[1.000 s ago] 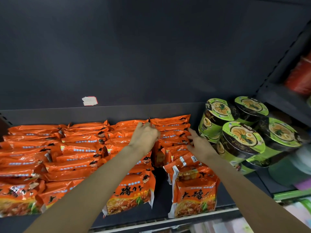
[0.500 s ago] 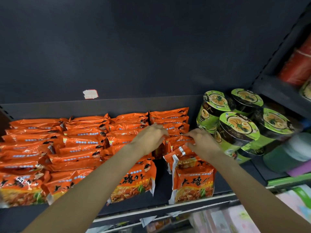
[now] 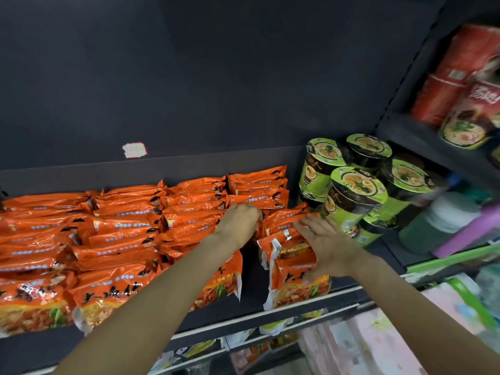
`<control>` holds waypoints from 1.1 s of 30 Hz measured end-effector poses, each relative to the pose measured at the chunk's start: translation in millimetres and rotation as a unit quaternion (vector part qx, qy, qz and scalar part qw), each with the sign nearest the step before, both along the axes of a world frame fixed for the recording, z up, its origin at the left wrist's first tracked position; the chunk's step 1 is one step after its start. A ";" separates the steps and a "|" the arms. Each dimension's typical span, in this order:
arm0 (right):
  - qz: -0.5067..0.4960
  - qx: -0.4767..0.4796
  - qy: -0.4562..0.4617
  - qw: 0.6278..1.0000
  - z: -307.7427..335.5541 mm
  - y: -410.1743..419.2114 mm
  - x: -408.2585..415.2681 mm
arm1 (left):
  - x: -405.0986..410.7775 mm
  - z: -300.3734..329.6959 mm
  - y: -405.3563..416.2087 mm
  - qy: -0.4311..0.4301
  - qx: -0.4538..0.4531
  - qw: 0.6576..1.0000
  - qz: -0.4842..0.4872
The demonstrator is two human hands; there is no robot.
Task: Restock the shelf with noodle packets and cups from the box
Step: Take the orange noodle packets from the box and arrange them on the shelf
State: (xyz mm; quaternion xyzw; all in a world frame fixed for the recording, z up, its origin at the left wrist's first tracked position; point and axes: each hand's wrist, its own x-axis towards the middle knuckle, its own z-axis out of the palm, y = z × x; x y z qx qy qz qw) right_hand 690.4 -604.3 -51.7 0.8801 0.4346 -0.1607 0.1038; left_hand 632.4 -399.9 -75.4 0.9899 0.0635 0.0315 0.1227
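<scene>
Orange noodle packets [image 3: 121,228] stand in several rows on the dark shelf [image 3: 251,269]. My left hand [image 3: 239,221] reaches to the gap between the two right rows, its fingers curled over packet tops there. My right hand [image 3: 324,239] lies flat with spread fingers on the rightmost row of packets [image 3: 295,282], which leans forward at the shelf's front edge. Green noodle cups [image 3: 354,196] are stacked just right of that row. No box is in view.
Red cups [image 3: 446,85] stand on a higher side shelf at the upper right. A grey-green container [image 3: 438,223] and a purple item sit right of the green cups. Pink packaging [image 3: 378,342] fills the level below. A torn sticker [image 3: 134,150] marks the back wall.
My right hand's fingers have uncurled and now lie spread on the right row. My left hand has stayed at the gap. The view has swung a little to the right.
</scene>
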 end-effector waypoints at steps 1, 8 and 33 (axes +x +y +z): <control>0.003 0.010 -0.016 1.000 -2.6 -2.1 2.3 | -1.8 -0.9 -0.1 -0.016 -0.011 1.000 0.012; 0.012 0.094 -0.089 0.991 -18.9 -3.3 -2.1 | -15.2 5.9 10.0 -0.047 -0.005 0.994 0.095; 0.045 0.176 -0.151 0.972 -36.0 17.7 -4.5 | -38.0 0.8 -8.8 -0.078 0.032 0.996 0.014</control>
